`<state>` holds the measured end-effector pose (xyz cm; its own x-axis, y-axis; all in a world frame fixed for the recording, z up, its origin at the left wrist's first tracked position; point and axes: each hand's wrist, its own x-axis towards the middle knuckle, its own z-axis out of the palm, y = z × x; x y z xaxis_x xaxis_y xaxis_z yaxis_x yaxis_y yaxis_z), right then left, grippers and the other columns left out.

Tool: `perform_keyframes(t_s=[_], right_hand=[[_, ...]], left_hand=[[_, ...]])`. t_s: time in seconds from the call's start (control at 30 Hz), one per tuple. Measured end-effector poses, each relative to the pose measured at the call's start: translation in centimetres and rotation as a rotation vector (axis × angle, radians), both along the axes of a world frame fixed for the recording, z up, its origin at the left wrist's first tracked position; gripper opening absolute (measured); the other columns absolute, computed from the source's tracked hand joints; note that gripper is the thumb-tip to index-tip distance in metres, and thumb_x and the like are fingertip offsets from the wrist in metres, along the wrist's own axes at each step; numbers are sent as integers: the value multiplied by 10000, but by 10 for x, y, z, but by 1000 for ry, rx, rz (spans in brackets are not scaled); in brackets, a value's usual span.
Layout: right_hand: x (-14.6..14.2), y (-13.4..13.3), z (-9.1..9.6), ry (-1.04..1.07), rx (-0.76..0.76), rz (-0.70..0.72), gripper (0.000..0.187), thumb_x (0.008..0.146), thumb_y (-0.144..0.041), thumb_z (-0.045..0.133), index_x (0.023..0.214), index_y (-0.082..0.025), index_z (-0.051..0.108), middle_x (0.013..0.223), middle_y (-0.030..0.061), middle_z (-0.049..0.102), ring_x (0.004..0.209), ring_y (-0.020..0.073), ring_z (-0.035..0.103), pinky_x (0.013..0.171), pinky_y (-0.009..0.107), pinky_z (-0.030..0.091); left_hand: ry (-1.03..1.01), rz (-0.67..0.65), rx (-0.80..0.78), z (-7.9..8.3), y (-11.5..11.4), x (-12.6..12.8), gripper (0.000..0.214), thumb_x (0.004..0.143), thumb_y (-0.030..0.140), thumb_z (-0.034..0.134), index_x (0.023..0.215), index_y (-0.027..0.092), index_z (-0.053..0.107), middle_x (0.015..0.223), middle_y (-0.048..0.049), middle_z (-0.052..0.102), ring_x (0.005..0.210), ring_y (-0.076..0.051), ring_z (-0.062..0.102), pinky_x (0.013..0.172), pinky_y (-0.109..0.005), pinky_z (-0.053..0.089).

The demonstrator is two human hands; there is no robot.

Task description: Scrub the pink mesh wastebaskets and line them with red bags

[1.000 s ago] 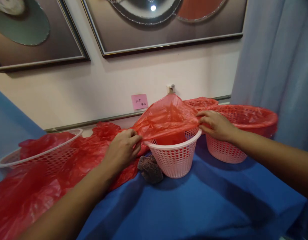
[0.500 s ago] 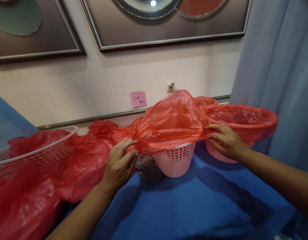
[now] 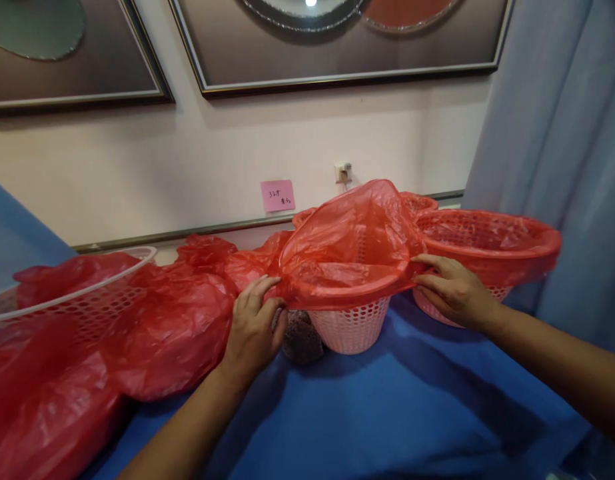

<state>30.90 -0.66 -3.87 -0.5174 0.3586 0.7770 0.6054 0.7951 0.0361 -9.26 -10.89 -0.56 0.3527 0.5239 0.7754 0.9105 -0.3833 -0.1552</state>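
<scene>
A small white perforated basket (image 3: 351, 328) stands on the blue tablecloth (image 3: 387, 413). A red plastic bag (image 3: 352, 247) is spread over its rim and puffs up above it. My left hand (image 3: 254, 327) pinches the bag's edge at the basket's left side. My right hand (image 3: 450, 287) grips the bag's edge at the right side, fingers closed on the plastic. The bag hides most of the basket's rim.
A larger basket lined with red plastic (image 3: 492, 243) stands right of my right hand, another behind it. A heap of red bags (image 3: 152, 327) and a big white basket (image 3: 72, 300) lie left. A brown cloth (image 3: 301, 339) sits beside the small basket. A curtain (image 3: 562, 133) hangs right.
Both hands have pulled the red bag's edge down over the small basket's rim; the bag now covers the rim and has ballooned higher.
</scene>
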Motion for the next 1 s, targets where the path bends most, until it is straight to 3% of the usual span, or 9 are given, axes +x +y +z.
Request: perform_keyframes(t_s=[0.1,0.23,0.37,0.47,0.53,0.7,0.8,0.87,1.0], right_hand=[[-3,-11,10,11,-13,25,225,936,-231,588,1135,-197,688,1382,169,554,1152,326,634,930,506,569],[-26,-43,38,127,135,9,460,899,-200,645,1351,-223,563,1396,166,535,1144,312,627,944,482,557],[-70,-68,58,-9,148,116,472,936,-150,574,1398,-220,506,1336,137,609,1195,299,589,966,489,509],[-100,-68,58,-37,113,151,446,943,-106,511,1386,-159,511,1343,151,614,1222,299,558,991,498,472],[-112,-61,53,-20,85,165,433,921,-76,488,1348,-128,535,1299,159,637,1178,293,571,961,483,471],[-115,-50,41,-13,-12,191,350,821,-44,469,1123,-125,627,917,105,686,857,251,588,769,405,446],[-107,-48,40,13,-37,262,317,774,-29,465,1028,-135,624,859,86,661,823,237,563,771,391,420],[-102,-47,40,22,-47,286,303,760,-20,461,993,-141,612,841,76,650,804,226,546,765,381,405],[-97,-43,39,27,-80,282,294,761,-9,448,969,-159,590,814,54,627,781,211,518,740,357,378]], left_hand=[[-88,-11,-111,-1,-1,-1,88,910,211,577,955,173,643,1373,-180,556,1314,-357,512,1085,-569,435],[-404,-68,-171,6,-2,4,115,928,288,570,932,195,637,1361,-134,570,1280,-288,556,1079,-476,463],[-860,-110,-214,24,11,12,250,879,398,622,1013,186,634,1211,-107,659,1087,-249,654,953,-406,530],[-1098,-115,-294,41,27,16,465,789,490,705,1119,170,635,1141,-97,693,969,-231,678,864,-368,551],[-1154,-112,-363,51,39,17,531,756,559,717,1095,155,655,1167,-117,700,1019,-252,672,879,-370,542],[-1147,-108,-480,71,55,17,612,699,670,703,1002,138,711,1099,-138,744,1039,-292,671,882,-380,521],[-1120,-91,-494,79,56,19,529,598,561,816,921,148,742,1013,-110,765,974,-267,676,840,-337,507],[-1111,-87,-529,82,56,22,422,528,433,867,824,156,751,870,-69,766,820,-224,670,731,-296,495],[-1163,-90,-574,80,57,21,221,503,286,826,577,166,655,532,34,611,511,-112,499,511,-219,362]])
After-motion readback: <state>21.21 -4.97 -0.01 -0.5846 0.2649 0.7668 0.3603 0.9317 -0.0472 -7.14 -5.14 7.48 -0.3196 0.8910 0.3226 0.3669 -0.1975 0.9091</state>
